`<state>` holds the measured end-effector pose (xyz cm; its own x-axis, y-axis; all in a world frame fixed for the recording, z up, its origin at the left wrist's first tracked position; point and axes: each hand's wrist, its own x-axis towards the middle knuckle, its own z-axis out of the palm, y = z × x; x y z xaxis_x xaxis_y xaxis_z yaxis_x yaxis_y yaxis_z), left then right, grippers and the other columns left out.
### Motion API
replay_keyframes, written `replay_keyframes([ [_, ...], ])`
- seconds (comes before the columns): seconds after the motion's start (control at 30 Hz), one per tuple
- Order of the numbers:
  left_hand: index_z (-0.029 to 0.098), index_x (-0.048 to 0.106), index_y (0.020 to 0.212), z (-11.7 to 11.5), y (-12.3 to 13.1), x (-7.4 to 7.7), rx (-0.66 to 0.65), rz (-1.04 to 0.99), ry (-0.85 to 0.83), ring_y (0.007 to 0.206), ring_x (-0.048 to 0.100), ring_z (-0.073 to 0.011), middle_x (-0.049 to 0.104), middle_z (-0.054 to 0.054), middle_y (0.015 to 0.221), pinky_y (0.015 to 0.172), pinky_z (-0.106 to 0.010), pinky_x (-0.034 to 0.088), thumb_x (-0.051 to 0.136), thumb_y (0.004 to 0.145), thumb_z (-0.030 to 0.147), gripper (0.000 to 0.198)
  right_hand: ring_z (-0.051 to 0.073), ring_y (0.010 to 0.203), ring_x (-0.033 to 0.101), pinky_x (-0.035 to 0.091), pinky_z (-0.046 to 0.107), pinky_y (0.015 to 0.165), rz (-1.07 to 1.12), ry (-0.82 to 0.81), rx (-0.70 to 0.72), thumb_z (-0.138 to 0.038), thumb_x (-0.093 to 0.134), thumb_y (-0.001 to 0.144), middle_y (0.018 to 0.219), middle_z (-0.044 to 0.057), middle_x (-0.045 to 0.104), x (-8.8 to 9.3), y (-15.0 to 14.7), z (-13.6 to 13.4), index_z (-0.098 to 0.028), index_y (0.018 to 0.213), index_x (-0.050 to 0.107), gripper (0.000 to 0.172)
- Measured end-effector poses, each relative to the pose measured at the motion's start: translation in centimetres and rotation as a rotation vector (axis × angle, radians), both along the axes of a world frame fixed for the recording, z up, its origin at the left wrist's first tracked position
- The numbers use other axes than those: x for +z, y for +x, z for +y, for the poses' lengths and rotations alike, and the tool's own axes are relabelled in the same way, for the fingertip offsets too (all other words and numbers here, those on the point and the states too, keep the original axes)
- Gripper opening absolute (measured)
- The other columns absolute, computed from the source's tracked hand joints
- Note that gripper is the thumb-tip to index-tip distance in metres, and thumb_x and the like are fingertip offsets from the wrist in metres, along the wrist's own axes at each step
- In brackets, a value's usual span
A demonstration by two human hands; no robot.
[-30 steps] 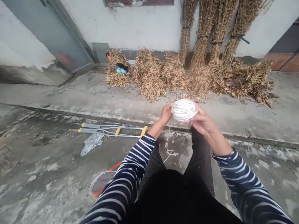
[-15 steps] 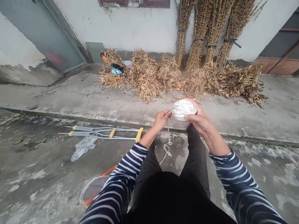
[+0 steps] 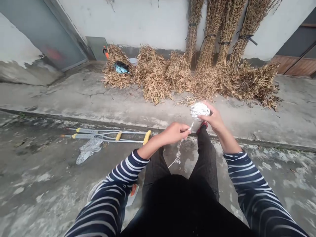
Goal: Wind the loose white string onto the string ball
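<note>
In the head view, the ball of white cord [image 3: 198, 111] looks largely wound, with loose cord [image 3: 178, 154] below it apparently left over. The right hand [image 3: 215, 118] cups the ball's right side, thumb across its front. The left hand [image 3: 174, 133], below-left of the ball, pinches its strand [image 3: 191, 125], forearm angled inward.

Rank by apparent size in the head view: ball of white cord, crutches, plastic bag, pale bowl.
Crutches
Plastic bag and ball of white cord: too close to rank
Pale bowl, partly hidden
</note>
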<state>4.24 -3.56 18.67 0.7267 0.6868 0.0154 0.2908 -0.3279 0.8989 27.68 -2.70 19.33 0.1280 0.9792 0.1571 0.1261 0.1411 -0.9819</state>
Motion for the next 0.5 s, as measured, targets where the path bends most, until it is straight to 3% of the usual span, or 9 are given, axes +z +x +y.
replay_keyframes([
  [0.1,0.016,0.067,0.064,1.6,-0.4,2.2,0.012,-0.015,0.060,0.054,0.047,-0.0110,0.060,0.000,0.058,0.061,-0.027,0.039,0.064,0.089,0.029,0.029,0.033,0.128,0.061,0.048,0.046,0.114,-0.156,0.052,0.092,-0.035,0.086,0.054,0.136,0.011,0.068,-1.4,-0.4,0.4,-0.019,0.124,0.070,0.074],
  [0.17,0.015,0.068,0.061,3.3,-0.7,3.1,0.032,-0.035,0.060,0.055,0.049,-0.0107,0.057,0.000,0.055,0.063,-0.027,0.041,0.069,0.083,0.021,0.023,0.034,0.127,0.061,0.044,0.049,0.118,-0.312,0.064,0.092,-0.030,0.082,0.053,0.135,0.010,0.068,-1.8,-0.6,0.7,-0.019,0.125,0.070,0.074],
  [0.27,0.013,0.070,0.063,6.1,-1.2,3.0,0.159,-0.110,0.039,0.061,0.055,-0.0119,0.054,0.002,0.053,0.069,-0.026,0.045,0.069,0.078,0.010,0.015,0.032,0.108,0.063,0.050,0.048,0.105,-0.516,-0.035,0.044,-0.024,0.078,0.048,0.118,0.009,0.071,-1.6,-0.7,1.0,-0.018,0.123,0.070,0.076],
  [0.37,0.011,0.072,0.065,8.2,-1.7,2.0,0.274,-0.166,0.056,0.067,0.060,-0.0136,0.055,0.002,0.055,0.074,-0.026,0.045,0.065,0.078,0.005,0.016,0.025,0.090,0.061,0.053,0.037,0.081,-0.453,-0.197,0.224,-0.025,0.079,0.047,0.100,0.005,0.069,-0.6,-0.4,0.8,-0.018,0.114,0.073,0.068],
  [0.43,0.010,0.073,0.066,9.0,-1.8,1.3,0.222,-0.136,0.070,0.070,0.062,-0.0143,0.059,0.001,0.058,0.076,-0.026,0.045,0.067,0.078,0.004,0.015,0.022,0.085,0.061,0.050,0.030,0.069,-0.300,-0.324,0.380,-0.027,0.079,0.050,0.097,0.005,0.069,0.1,-0.1,0.2,-0.018,0.111,0.075,0.063],
  [0.5,0.010,0.075,0.069,9.4,-1.7,0.6,0.123,-0.102,0.070,0.072,0.062,-0.0145,0.064,-0.001,0.063,0.078,-0.027,0.045,0.071,0.079,0.005,0.012,0.021,0.085,0.062,0.049,0.028,0.066,-0.142,-0.430,0.457,-0.026,0.079,0.050,0.098,0.005,0.072,0.6,0.3,-0.5,-0.018,0.110,0.076,0.061],
])
